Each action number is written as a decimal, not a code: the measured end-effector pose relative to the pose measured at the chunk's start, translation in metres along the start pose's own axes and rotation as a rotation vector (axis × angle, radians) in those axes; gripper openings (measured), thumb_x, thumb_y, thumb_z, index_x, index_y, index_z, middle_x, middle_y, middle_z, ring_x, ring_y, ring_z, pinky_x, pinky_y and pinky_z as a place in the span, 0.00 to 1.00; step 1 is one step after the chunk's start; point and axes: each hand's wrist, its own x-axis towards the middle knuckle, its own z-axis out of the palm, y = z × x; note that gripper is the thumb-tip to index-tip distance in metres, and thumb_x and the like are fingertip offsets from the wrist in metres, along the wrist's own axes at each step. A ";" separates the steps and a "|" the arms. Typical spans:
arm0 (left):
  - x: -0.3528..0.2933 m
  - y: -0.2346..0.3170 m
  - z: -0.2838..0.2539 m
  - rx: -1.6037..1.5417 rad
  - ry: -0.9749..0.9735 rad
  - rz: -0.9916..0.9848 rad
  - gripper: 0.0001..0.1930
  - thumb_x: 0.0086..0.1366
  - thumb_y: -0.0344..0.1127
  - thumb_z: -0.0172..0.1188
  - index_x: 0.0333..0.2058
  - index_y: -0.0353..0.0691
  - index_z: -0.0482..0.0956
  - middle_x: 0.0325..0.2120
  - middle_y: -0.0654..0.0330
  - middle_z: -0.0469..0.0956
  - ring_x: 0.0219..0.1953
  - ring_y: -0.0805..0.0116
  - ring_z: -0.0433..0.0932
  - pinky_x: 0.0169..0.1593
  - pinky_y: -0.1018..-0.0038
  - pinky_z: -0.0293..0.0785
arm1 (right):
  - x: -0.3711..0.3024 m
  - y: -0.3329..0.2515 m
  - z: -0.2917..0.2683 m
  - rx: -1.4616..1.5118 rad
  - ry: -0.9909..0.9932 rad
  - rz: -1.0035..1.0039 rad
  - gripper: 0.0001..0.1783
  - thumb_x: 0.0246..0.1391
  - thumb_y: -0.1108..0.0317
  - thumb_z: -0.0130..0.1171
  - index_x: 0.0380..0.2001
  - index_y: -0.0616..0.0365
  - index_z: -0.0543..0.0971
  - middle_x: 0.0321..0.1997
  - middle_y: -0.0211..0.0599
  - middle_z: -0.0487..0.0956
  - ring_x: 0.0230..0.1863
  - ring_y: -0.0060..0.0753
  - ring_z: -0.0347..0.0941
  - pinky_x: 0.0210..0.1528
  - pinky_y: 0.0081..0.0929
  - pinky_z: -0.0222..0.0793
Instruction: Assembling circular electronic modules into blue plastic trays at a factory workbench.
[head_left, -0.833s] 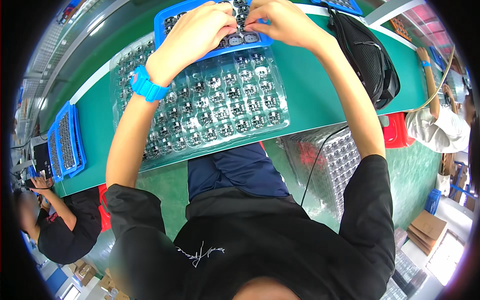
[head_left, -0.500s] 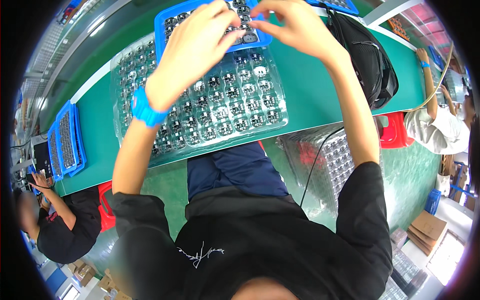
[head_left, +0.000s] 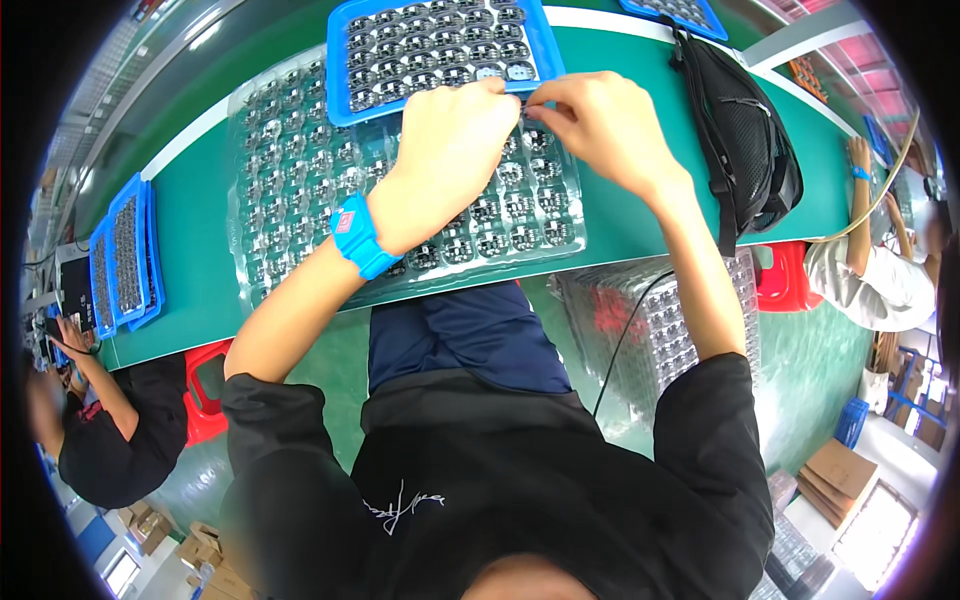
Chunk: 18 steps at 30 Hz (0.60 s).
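A blue tray (head_left: 337,75) filled with rows of small round dark-and-silver parts (head_left: 420,42) lies on the bench, overlapping the far side of a clear plastic blister tray (head_left: 500,263). Similar small parts fill the blister tray's pockets. At the blue tray's near edge, my left hand (head_left: 455,140), below a blue wristband (head_left: 362,237), is closed with its fingertips pinched. My right hand (head_left: 610,130) pinches just beside it, thumb and forefinger together. The fingertips nearly meet above the blister tray. Whatever they hold is too small and covered to make out.
A black backpack (head_left: 750,140) lies on the green bench to the right. More blue trays (head_left: 125,255) stand at the left, near a co-worker (head_left: 110,430). Stacked clear trays (head_left: 660,320) sit below the bench edge. Another person (head_left: 865,260) works at far right.
Both hands have come back toward me from over the blue tray to its near edge, uncovering its rows. My left hand has also moved right, and its fingers have drawn together.
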 end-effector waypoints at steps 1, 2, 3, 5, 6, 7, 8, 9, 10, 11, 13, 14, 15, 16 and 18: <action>-0.003 0.001 -0.006 -0.007 0.013 -0.023 0.06 0.66 0.36 0.64 0.32 0.41 0.84 0.32 0.59 0.80 0.30 0.52 0.83 0.32 0.58 0.79 | 0.002 0.000 -0.006 0.025 0.029 -0.004 0.08 0.58 0.64 0.68 0.37 0.53 0.88 0.29 0.39 0.84 0.32 0.42 0.83 0.35 0.36 0.76; -0.003 0.003 -0.013 -0.017 0.029 -0.039 0.06 0.67 0.36 0.63 0.33 0.41 0.83 0.32 0.60 0.79 0.31 0.52 0.83 0.32 0.59 0.79 | 0.006 0.004 -0.013 0.027 0.030 -0.009 0.08 0.58 0.64 0.68 0.37 0.53 0.88 0.29 0.39 0.84 0.32 0.42 0.83 0.35 0.36 0.76; -0.002 0.003 -0.020 -0.062 0.071 -0.026 0.07 0.68 0.38 0.63 0.33 0.42 0.83 0.32 0.60 0.77 0.33 0.53 0.83 0.34 0.59 0.78 | 0.007 0.011 -0.021 0.131 0.043 -0.051 0.07 0.58 0.65 0.68 0.37 0.54 0.89 0.31 0.39 0.84 0.32 0.39 0.82 0.35 0.34 0.75; 0.003 -0.007 -0.035 -0.199 0.074 -0.032 0.08 0.69 0.39 0.62 0.35 0.42 0.84 0.34 0.59 0.79 0.35 0.53 0.83 0.36 0.60 0.78 | 0.014 0.020 -0.026 0.270 0.053 -0.054 0.07 0.59 0.68 0.68 0.39 0.57 0.89 0.32 0.36 0.81 0.31 0.29 0.77 0.35 0.27 0.72; 0.007 -0.016 -0.036 -0.255 0.104 -0.013 0.09 0.69 0.40 0.62 0.35 0.43 0.85 0.34 0.60 0.79 0.34 0.52 0.83 0.36 0.59 0.78 | 0.022 0.025 -0.024 0.246 0.084 -0.052 0.07 0.59 0.68 0.69 0.39 0.57 0.89 0.31 0.33 0.80 0.28 0.25 0.72 0.34 0.26 0.70; 0.012 -0.023 -0.036 -0.251 0.115 -0.011 0.10 0.69 0.40 0.62 0.36 0.42 0.86 0.35 0.60 0.80 0.36 0.52 0.83 0.39 0.60 0.78 | 0.028 0.030 -0.020 0.239 0.080 -0.046 0.07 0.59 0.68 0.69 0.39 0.57 0.89 0.31 0.33 0.80 0.28 0.25 0.72 0.34 0.26 0.69; 0.016 -0.031 -0.035 -0.250 0.135 0.015 0.09 0.69 0.39 0.61 0.37 0.40 0.85 0.35 0.59 0.80 0.37 0.52 0.83 0.41 0.60 0.78 | 0.034 0.033 -0.015 0.235 0.076 -0.049 0.07 0.59 0.68 0.69 0.39 0.57 0.89 0.31 0.33 0.80 0.28 0.25 0.71 0.33 0.27 0.69; 0.019 -0.035 -0.033 -0.237 0.110 0.003 0.09 0.69 0.38 0.62 0.38 0.39 0.85 0.36 0.59 0.80 0.37 0.53 0.82 0.41 0.62 0.77 | 0.036 0.034 -0.011 0.237 0.078 -0.052 0.07 0.59 0.68 0.69 0.39 0.57 0.89 0.31 0.33 0.80 0.28 0.25 0.71 0.33 0.27 0.69; 0.020 -0.038 -0.032 -0.225 0.085 -0.008 0.09 0.69 0.36 0.62 0.40 0.38 0.85 0.37 0.58 0.80 0.38 0.54 0.81 0.42 0.63 0.76 | 0.036 0.035 -0.006 0.257 0.080 -0.059 0.07 0.59 0.68 0.69 0.38 0.56 0.89 0.31 0.33 0.81 0.29 0.26 0.72 0.33 0.27 0.69; 0.021 -0.041 -0.027 -0.226 0.088 -0.007 0.09 0.69 0.36 0.62 0.40 0.38 0.85 0.37 0.58 0.80 0.38 0.54 0.81 0.42 0.63 0.76 | 0.036 0.036 -0.004 0.273 0.080 -0.064 0.07 0.58 0.68 0.69 0.38 0.56 0.89 0.32 0.33 0.81 0.29 0.27 0.73 0.34 0.28 0.69; 0.022 -0.045 -0.020 -0.234 0.061 0.015 0.09 0.69 0.38 0.61 0.37 0.40 0.85 0.35 0.58 0.79 0.38 0.51 0.82 0.43 0.59 0.78 | 0.035 0.035 0.001 0.259 0.090 -0.082 0.07 0.58 0.68 0.69 0.38 0.56 0.89 0.32 0.34 0.82 0.30 0.29 0.74 0.35 0.29 0.70; 0.022 -0.045 -0.020 -0.242 0.062 0.023 0.09 0.69 0.38 0.61 0.37 0.40 0.85 0.35 0.58 0.79 0.38 0.51 0.82 0.43 0.59 0.78 | 0.035 0.034 0.001 0.247 0.100 -0.094 0.07 0.58 0.68 0.70 0.38 0.55 0.89 0.33 0.35 0.82 0.31 0.31 0.76 0.35 0.29 0.70; 0.021 -0.045 -0.021 -0.235 0.053 -0.001 0.09 0.69 0.37 0.61 0.37 0.39 0.85 0.35 0.58 0.79 0.38 0.51 0.82 0.43 0.59 0.77 | 0.037 0.034 0.002 0.277 0.103 -0.110 0.07 0.58 0.67 0.70 0.38 0.55 0.89 0.33 0.35 0.82 0.32 0.35 0.78 0.37 0.31 0.71; 0.021 -0.045 -0.021 -0.227 0.043 -0.024 0.09 0.69 0.37 0.61 0.37 0.39 0.85 0.35 0.58 0.79 0.39 0.51 0.82 0.43 0.59 0.77 | 0.037 0.033 0.000 0.269 0.103 -0.101 0.07 0.58 0.67 0.70 0.38 0.55 0.89 0.33 0.35 0.82 0.32 0.35 0.78 0.37 0.31 0.71; 0.021 -0.046 -0.020 -0.236 0.072 0.003 0.08 0.69 0.37 0.62 0.37 0.39 0.84 0.35 0.58 0.79 0.39 0.51 0.82 0.43 0.58 0.77 | 0.039 0.030 -0.003 0.185 0.081 -0.094 0.07 0.58 0.66 0.70 0.37 0.54 0.89 0.32 0.34 0.82 0.33 0.35 0.78 0.37 0.31 0.71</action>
